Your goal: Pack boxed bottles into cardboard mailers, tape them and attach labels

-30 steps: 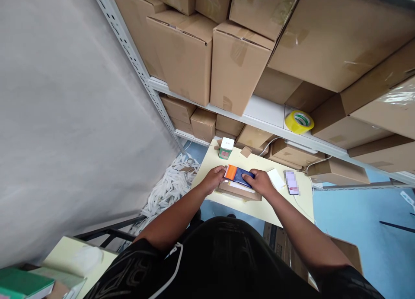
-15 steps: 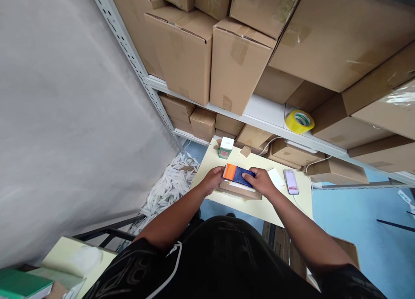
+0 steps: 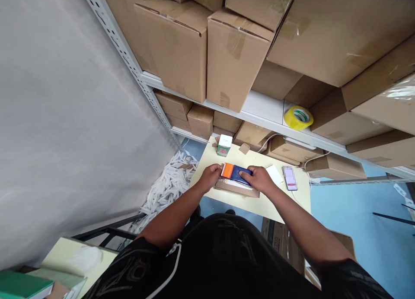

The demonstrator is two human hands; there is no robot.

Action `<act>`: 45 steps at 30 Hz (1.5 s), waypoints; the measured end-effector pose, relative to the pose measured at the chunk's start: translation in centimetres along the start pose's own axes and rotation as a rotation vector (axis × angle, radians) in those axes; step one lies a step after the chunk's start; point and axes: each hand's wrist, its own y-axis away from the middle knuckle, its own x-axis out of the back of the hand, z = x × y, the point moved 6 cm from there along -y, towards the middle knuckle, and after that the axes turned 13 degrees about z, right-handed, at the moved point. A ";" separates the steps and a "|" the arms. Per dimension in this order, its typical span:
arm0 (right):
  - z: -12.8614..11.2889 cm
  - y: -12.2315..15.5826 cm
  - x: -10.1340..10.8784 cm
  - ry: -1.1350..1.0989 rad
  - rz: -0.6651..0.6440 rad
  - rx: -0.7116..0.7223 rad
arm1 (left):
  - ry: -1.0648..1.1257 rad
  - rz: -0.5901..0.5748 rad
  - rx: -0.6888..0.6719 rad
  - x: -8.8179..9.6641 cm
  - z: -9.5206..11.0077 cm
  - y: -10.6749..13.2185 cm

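Observation:
Both my hands hold a small orange and dark blue packet (image 3: 234,173) just above a flat brown cardboard box (image 3: 236,189) on a pale yellow table (image 3: 259,204). My left hand (image 3: 210,177) pinches the packet's orange end. My right hand (image 3: 259,180) grips its blue end. A white sheet shows under the packet, on top of the box.
A small green and white box (image 3: 223,144) and a cardboard scrap (image 3: 244,148) lie at the table's far edge. A phone (image 3: 289,178) and a white card (image 3: 274,175) lie to the right. Shelves hold many cardboard boxes (image 3: 233,52) and a yellow tape roll (image 3: 298,117). White scraps (image 3: 168,184) cover the floor on the left.
The view has drifted slightly, so everything sits a little higher and further left in the picture. My hands keep the same hold on the packet over the box.

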 end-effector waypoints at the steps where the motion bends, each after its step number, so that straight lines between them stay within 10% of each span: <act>1: 0.1 0.1 0.0 0.006 -0.007 0.001 | -0.016 0.002 -0.013 0.0 0.1 0.0; 15: 1.6 1.1 -0.2 0.121 -0.043 0.025 | 0.030 0.051 -0.046 2.7 -1.0 -0.8; 25: -0.2 0.4 -1.4 0.253 -0.068 0.042 | -0.394 0.240 -0.203 3.9 -4.4 -1.5; 34: -0.2 0.2 -1.5 0.250 -0.064 0.001 | -0.686 0.046 -0.359 3.6 -4.3 -2.8; 40: 0.0 0.5 -1.8 0.235 -0.063 0.010 | -0.836 -0.440 -0.723 1.5 -1.3 -0.1; 45: -0.6 0.5 -1.6 0.270 -0.055 0.037 | -1.044 -0.354 -0.754 -0.7 -0.8 0.7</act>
